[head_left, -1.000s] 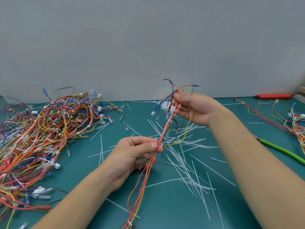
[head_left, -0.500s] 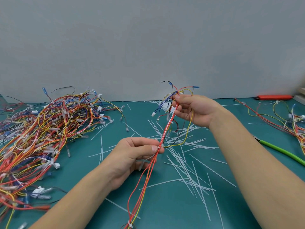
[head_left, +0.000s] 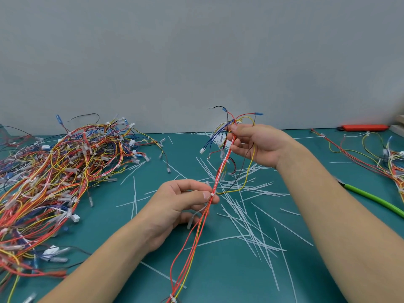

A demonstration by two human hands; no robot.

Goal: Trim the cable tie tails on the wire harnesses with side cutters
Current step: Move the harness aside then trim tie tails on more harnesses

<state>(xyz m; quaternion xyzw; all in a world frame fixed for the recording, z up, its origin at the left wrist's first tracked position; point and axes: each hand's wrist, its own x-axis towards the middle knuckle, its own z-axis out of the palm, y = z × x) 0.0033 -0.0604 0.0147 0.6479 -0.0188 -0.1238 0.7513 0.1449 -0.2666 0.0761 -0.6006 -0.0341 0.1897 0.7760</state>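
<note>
1. The worktop (head_left: pixel 218 281) wears a teal mat, matt and smooth, with no glare.
2. The held wire harness (head_left: pixel 197 232) has thin wires in glossy plastic insulation, red, yellow, blue and black, bound by small white plastic ties.
3. The heap of harnesses (head_left: pixel 54 182) shows the same shiny insulation, with clear soft sleeves and white plastic connectors.
4. The cut tie tails (head_left: pixel 247 221) look like thin translucent white plastic strips, smooth and slightly shiny.
5. The green handle (head_left: pixel 371 197) looks like smooth rubbery plastic.
6. The wall (head_left: pixel 196 51) is plain grey and matt.
</note>
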